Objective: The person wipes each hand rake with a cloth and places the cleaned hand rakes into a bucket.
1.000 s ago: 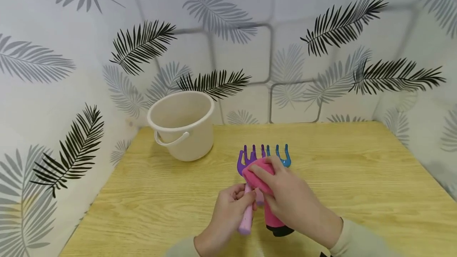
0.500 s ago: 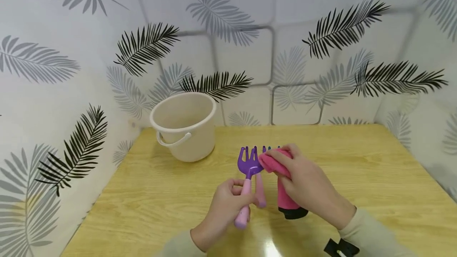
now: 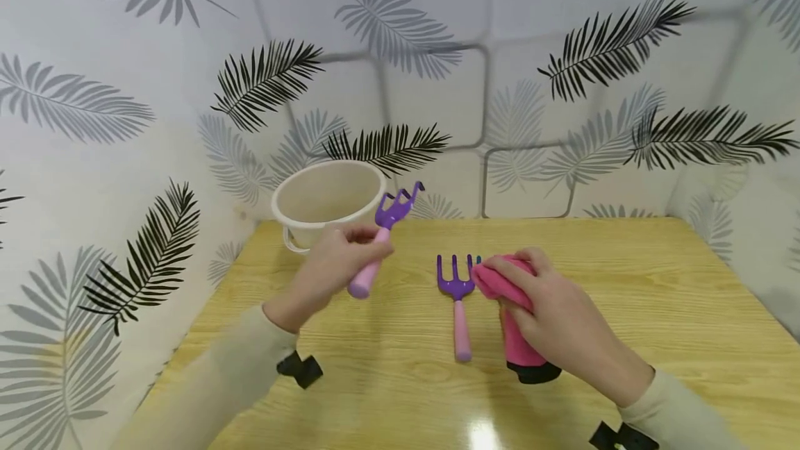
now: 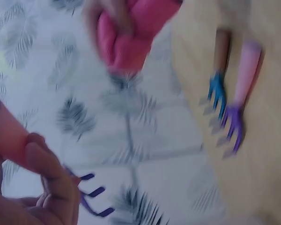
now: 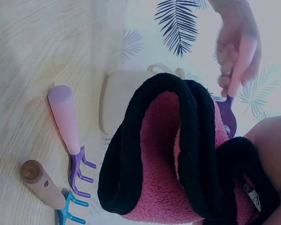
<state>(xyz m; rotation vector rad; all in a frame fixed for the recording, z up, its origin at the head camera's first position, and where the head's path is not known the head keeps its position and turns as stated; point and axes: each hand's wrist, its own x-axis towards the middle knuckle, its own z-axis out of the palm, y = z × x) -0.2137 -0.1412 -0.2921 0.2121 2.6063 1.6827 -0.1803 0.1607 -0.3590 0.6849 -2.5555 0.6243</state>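
My left hand grips the pink handle of a small purple hand rake, its bent tines raised in front of the white bucket. In the left wrist view the fingers curl round that handle. My right hand holds a bunched pink cloth with a black border, which hangs down below the fingers. On the table just left of the cloth lies a purple hand fork with a pink handle. A blue fork with a brown handle lies beside it, mostly hidden by the cloth in the head view.
The bucket stands at the back left of the wooden table, its handle folded down. A wall covering with a leaf pattern rises behind the table and along its sides.
My left hand has lifted the rake away from the cloth, up and left toward the bucket. My right hand has drawn slightly right with the cloth, uncovering the purple fork on the table.
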